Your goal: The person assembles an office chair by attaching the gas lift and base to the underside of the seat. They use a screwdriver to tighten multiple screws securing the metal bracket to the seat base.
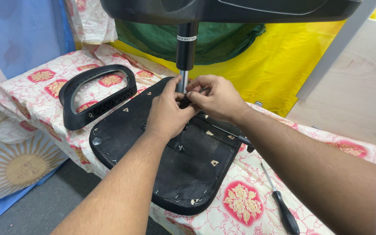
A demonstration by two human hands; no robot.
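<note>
Both hands, left hand [167, 114] and right hand [216, 99], have fingers pinched around the gas cylinder [186, 48] base on the upturned seat [170, 161]; one slip and the top-heavy column probably tips.

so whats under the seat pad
A flowered cloth over the table lies under the seat pad, showing all around its edges. What lies directly beneath the pad is covered.

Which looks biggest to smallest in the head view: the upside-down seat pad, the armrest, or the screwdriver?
1. Seat pad, clearly the largest.
2. Armrest.
3. Screwdriver, the smallest, though it lies nearer the camera, so its length against the armrest is less sure.
</note>
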